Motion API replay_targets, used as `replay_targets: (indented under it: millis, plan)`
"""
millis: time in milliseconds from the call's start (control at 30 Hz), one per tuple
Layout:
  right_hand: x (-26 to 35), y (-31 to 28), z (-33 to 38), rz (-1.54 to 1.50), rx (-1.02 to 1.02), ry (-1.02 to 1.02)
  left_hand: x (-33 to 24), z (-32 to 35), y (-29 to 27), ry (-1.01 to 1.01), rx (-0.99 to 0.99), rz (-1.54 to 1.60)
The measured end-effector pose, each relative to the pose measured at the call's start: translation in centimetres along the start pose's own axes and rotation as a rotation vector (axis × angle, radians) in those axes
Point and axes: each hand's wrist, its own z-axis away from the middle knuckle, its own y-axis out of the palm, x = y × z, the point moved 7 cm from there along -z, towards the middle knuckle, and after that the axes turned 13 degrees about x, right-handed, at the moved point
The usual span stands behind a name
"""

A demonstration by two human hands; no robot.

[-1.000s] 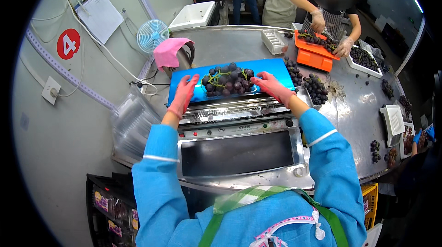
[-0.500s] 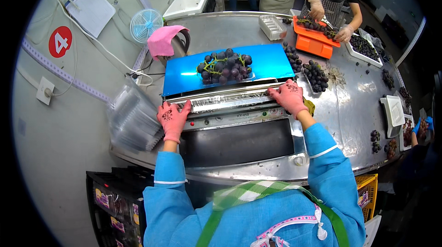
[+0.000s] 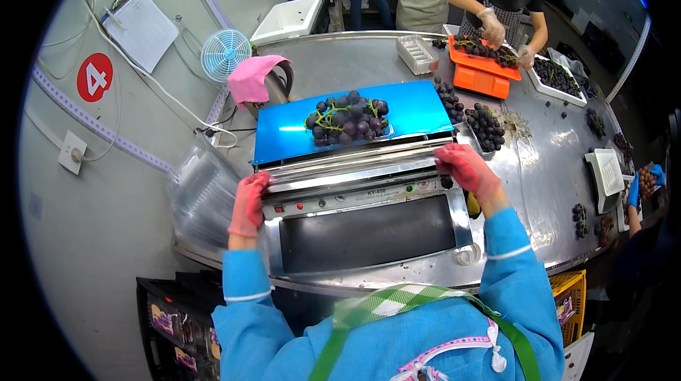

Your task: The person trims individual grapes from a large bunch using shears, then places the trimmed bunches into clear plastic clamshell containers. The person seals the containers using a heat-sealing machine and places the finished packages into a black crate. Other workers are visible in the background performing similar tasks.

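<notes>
The tray of dark grapes [image 3: 347, 120] sits in the middle of the blue plate [image 3: 284, 136] on top of the film-wrapping machine [image 3: 369, 221], untouched by either hand. A second ago both gloved hands were up at the tray's ends; now they have drawn back to the near corners of the machine. The left hand [image 3: 248, 203] curls over the left end of the film roller [image 3: 355, 164], and the right hand [image 3: 464, 168] grips the right end, fingers closed; whether they pinch film I cannot quite tell. The tray looks placed, and the work has moved on to the film. Beyond, across the steel table [image 3: 546, 182], another person sorts grapes over an orange crate [image 3: 486, 72].
</notes>
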Motion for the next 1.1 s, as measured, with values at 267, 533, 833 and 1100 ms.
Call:
replay_targets:
  millis: [267, 533, 833, 1100]
  plan:
    - [6.8, 3.8, 6.2, -0.452, 0.122, -0.674, -10.2, 3.6, 4.9, 0.337, 0.349, 0.302]
    - [17.2, 5.5, -4.3, 0.996, -0.153, -0.796, -19.2, -7.2, 4.8, 0.773, 0.236, -0.446]
    - [6.3, 2.1, -20.7, 1.625, 0.166, -0.103, -3.8, -18.2, 5.8, 0.256, 0.399, -1.446]
    - [3.4, 2.5, -16.6, 1.378, -0.042, -0.152, -0.9, -15.3, 5.9, 0.322, 0.259, -1.335]
